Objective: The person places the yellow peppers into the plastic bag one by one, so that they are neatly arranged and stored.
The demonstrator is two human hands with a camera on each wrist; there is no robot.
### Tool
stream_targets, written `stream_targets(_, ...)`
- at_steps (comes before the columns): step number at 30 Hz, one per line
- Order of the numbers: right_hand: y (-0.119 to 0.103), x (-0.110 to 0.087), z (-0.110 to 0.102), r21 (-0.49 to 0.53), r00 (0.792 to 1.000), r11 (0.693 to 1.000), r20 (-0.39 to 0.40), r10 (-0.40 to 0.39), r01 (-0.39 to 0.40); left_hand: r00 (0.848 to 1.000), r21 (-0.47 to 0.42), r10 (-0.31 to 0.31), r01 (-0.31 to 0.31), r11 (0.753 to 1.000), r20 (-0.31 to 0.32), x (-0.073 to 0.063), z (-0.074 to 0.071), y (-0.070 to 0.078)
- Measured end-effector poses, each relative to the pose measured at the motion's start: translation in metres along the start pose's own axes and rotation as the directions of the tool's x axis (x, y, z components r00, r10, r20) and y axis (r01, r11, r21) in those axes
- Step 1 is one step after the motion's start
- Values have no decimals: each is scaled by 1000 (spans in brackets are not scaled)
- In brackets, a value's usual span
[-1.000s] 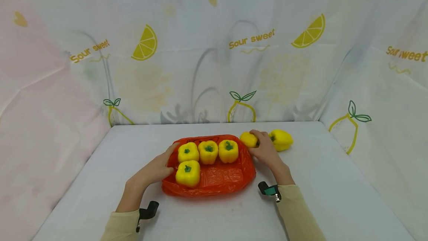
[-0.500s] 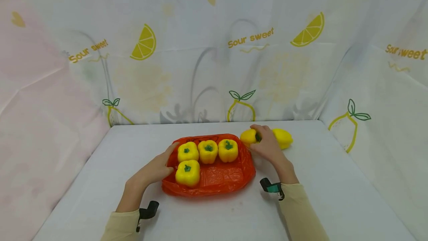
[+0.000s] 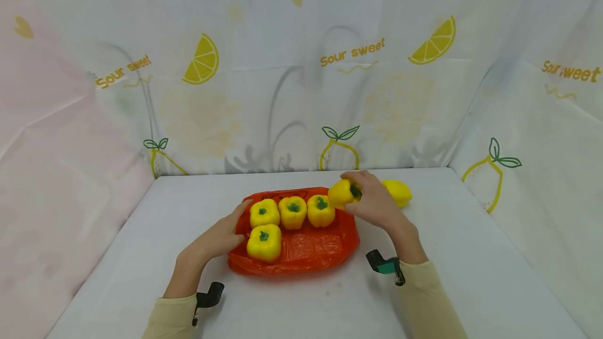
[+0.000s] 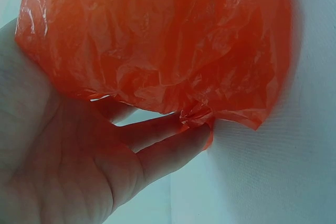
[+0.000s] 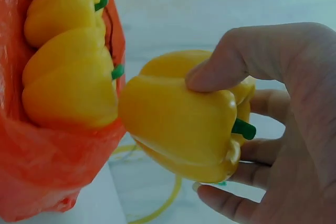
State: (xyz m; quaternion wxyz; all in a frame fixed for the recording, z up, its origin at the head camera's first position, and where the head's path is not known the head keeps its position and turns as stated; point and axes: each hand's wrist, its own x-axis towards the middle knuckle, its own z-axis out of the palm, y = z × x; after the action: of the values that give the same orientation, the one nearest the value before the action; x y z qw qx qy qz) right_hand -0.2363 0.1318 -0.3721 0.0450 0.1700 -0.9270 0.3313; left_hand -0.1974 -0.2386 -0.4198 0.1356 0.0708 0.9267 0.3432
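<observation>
My right hand (image 3: 377, 200) grips a yellow bell pepper (image 5: 178, 116), thumb on its near side and fingers round the far side, its green stem towards the palm. The pepper overlaps the right back rim of a shallow tray covered by a red plastic bag (image 3: 313, 247). Inside stand several yellow bell peppers: three in a back row, such as the middle one (image 3: 293, 213), and one at front left (image 3: 264, 243). My left hand (image 3: 212, 239) holds the tray's left end, thumb and index finger over the rim. The left wrist view shows its other fingers against a knotted bag corner (image 4: 197, 115).
Another yellow bell pepper (image 3: 398, 192) lies on the white table (image 3: 471, 276) behind my right hand, partly hidden by it. A fabric backdrop (image 3: 282, 67) with lemon prints rises behind the table's back edge and along both sides.
My right hand has lifted the bell pepper off the table and carried it left to the tray's right back rim. The left hand and the peppers in the tray stay in place.
</observation>
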Motion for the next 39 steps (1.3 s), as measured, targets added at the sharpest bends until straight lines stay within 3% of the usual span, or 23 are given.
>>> stream_targets(7, -22, -9, 2, -19, 989, 999, 143, -38, 41, 1000, 25, 9, -9, 1000, -4, 1, 0, 0)
stream_targets(18, -51, -20, 24, -34, 935, 990, 335, -115, 134, 1000, 3, -4, 4, 1000, 8, 0, -1, 1)
stream_targets(22, -57, -20, 34, -37, 915, 984, 376, -149, 176, 1000, -14, -2, 2, 1000, 3, 1, -1, -1)
stream_targets(30, -65, -20, 55, -98, 884, 973, 444, -144, 208, 1000, -10, 2, -2, 1000, 8, 3, -1, -3)
stream_targets(39, -66, -19, 69, -134, 880, 965, 453, -143, 225, 1000, -18, -2, 3, 1000, 6, 2, -1, -3)
